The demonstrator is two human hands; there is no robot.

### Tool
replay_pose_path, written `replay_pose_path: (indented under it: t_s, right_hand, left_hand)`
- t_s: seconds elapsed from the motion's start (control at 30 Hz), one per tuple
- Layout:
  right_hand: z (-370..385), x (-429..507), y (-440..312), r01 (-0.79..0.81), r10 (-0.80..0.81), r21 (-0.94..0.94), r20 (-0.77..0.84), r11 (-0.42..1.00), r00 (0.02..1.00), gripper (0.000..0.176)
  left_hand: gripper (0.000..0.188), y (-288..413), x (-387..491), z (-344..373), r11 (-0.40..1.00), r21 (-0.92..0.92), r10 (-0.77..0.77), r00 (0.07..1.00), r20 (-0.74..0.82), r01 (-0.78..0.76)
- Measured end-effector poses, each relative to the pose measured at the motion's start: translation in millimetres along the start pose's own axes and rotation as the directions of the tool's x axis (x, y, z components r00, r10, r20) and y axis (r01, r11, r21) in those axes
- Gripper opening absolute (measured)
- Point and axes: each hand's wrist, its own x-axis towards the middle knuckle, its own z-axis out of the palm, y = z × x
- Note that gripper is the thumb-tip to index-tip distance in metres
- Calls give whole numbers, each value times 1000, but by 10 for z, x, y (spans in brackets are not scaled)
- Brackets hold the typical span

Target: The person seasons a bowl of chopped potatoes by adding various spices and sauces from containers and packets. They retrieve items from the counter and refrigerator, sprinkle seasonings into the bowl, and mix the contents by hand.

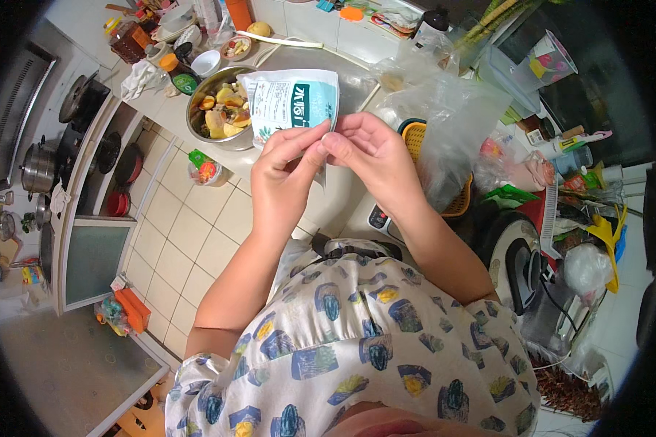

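Observation:
Both my left hand and my right hand pinch the edge of a white and teal plastic packet, thumbs and fingertips close together. The packet bears printed writing and lies partly over the rim of a steel bowl. Yellow and brown food chunks fill the visible part of that bowl. Whether the packet's edge is torn cannot be seen, as my fingers cover it.
Left of the bowl stand a dark bottle with an orange cap and a small white bowl. To the right are a yellow basket under a clear plastic bag and a rice cooker. A plastic tub sits below the counter edge.

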Motion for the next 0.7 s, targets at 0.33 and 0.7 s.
replay_pose_path:
  t_s: [0.33, 0.7]
  right_hand:
    - [-92, 10, 87, -36, 38, 27, -84, 999, 996, 21]
    - [-285, 36, 563, -35, -49, -490, -159, 871, 986, 18]
  left_hand:
    - [23, -88, 114, 48, 998, -31, -47, 998, 38, 48]
    - [16, -219, 5, 195, 763, 596, 229, 967, 113, -250]
